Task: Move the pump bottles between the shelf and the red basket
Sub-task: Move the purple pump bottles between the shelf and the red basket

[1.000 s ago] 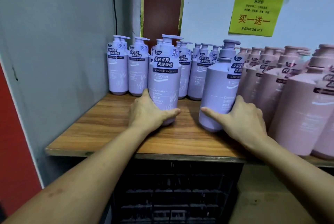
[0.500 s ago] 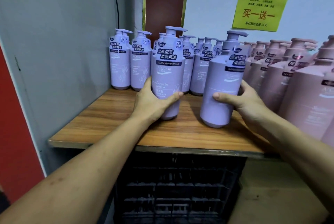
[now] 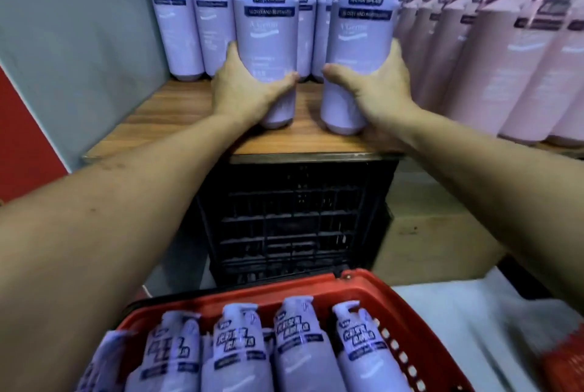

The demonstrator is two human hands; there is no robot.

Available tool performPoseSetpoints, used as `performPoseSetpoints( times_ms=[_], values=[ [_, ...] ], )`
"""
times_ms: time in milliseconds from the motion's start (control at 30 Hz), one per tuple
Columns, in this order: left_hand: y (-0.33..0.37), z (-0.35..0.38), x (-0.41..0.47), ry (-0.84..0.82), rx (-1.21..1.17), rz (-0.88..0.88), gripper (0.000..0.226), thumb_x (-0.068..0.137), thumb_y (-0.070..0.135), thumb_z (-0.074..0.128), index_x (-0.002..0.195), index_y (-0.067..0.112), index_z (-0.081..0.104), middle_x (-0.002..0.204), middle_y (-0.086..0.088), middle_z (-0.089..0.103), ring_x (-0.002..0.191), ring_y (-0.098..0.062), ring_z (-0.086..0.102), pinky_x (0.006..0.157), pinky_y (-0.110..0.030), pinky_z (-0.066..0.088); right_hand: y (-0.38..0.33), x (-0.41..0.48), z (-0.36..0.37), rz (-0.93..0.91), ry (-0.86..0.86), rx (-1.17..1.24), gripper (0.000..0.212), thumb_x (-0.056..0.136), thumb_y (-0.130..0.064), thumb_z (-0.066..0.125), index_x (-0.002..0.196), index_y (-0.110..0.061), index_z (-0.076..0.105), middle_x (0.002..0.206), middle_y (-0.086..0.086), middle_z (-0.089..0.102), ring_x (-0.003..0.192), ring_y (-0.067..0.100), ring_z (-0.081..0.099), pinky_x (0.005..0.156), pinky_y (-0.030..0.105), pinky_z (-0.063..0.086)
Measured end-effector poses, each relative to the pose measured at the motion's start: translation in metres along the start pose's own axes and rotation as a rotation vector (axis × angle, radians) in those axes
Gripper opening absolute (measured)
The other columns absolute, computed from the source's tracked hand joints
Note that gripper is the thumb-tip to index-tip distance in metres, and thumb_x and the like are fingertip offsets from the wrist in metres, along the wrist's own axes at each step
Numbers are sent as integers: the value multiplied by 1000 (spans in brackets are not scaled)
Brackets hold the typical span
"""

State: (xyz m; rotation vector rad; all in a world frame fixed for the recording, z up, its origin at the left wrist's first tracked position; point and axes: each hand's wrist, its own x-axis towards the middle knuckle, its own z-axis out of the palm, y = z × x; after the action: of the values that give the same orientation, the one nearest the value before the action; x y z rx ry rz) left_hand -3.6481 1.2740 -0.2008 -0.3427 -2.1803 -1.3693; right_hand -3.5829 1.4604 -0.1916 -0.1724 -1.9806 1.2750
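Seen from the head camera, the left bottle (image 3: 267,31) and the right bottle (image 3: 360,34) stand upright near the front edge of the wooden shelf (image 3: 164,113). The blur hides whether their bases touch the board or hang just above it, and which way they are travelling is not clear. Either way the step probably goes best with both kept upright, held low on the body rather than by the pump, and steered clear of the purple row (image 3: 180,28) behind and the pink bottles (image 3: 505,59) just to the right. The red basket (image 3: 373,293) sits below, close to the person, with basket bottles (image 3: 297,344) packed side by side, so room there looks tight. The left hand (image 3: 249,88) curls round the left bottle's lower body, thumb across its front. The right hand (image 3: 376,88) grips the right bottle likewise, its fingers wrapped round the far side.
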Motion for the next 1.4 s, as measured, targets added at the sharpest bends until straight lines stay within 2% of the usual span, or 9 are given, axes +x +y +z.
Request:
performPoseSetpoints(
  times_ms=[200,567,700,867,1000,1100,1233,1300,1400],
  values=[
    [31,-17,-52,33,-7,-20,89,50,71,80,119,21,52,119,-2,69,111,-24,64,87,-37,53,-28,-54,-27,1,-23,80,95,51,-56,92,131,-21,55,126,-9,70,114,7,68,99,40,56],
    [76,-96,-163,-87,-135,6,82,49,70,82,116,31,55,109,12,69,98,-10,67,79,-38,56,-83,-152,-82,17,6,143,86,53,-58,92,125,-20,64,120,-4,75,109,15,72,94,49,58],
    [71,-111,-186,-225,-134,-106,82,45,74,80,111,29,59,106,13,72,95,-8,69,79,-37,58,-65,-201,-93,142,-46,94,76,55,-58,90,121,-29,67,113,-13,76,103,8,73,89,43,60],
    [37,-112,-229,-410,-157,-349,76,41,68,81,101,25,66,95,9,74,86,-15,72,79,-45,59,-23,-255,-101,440,-125,191,61,54,-47,90,106,-21,73,99,-2,80,83,16,75,75,40,60],
    [28,-113,-248,-453,-113,-423,75,40,71,77,98,24,67,90,10,74,81,-10,71,77,-42,59,-10,-263,-108,706,-346,196,60,57,-37,93,109,-15,73,100,11,80,93,37,77,88,62,59],
    [30,-109,-254,-491,-91,-457,72,41,70,76,96,25,62,90,11,72,80,-9,70,76,-41,59,-2,-267,-111,755,-513,70,53,64,-32,92,111,-15,74,100,4,81,93,28,78,87,52,62],
    [30,-107,-262,-552,-122,-496,70,43,67,78,102,43,48,98,20,67,83,2,66,79,-36,57,10,-273,-108,779,-606,-19,41,72,-23,90,111,-25,73,92,-5,81,83,16,79,66,31,64],
    [27,-108,-266,-598,-130,-452,76,48,64,78,116,56,43,102,27,67,88,3,66,84,-36,56,17,-276,-105,799,-622,-123,45,66,-34,91,107,-30,74,92,-8,81,84,15,78,76,37,65],
    [23,-113,-273,-654,-45,-422,123,48,72,71,152,51,8,116,26,59,105,-8,62,90,-33,50,22,-278,-99,805,-655,-283,58,53,-49,89,107,-34,75,93,-10,80,86,14,78,85,42,63]
  ],
)
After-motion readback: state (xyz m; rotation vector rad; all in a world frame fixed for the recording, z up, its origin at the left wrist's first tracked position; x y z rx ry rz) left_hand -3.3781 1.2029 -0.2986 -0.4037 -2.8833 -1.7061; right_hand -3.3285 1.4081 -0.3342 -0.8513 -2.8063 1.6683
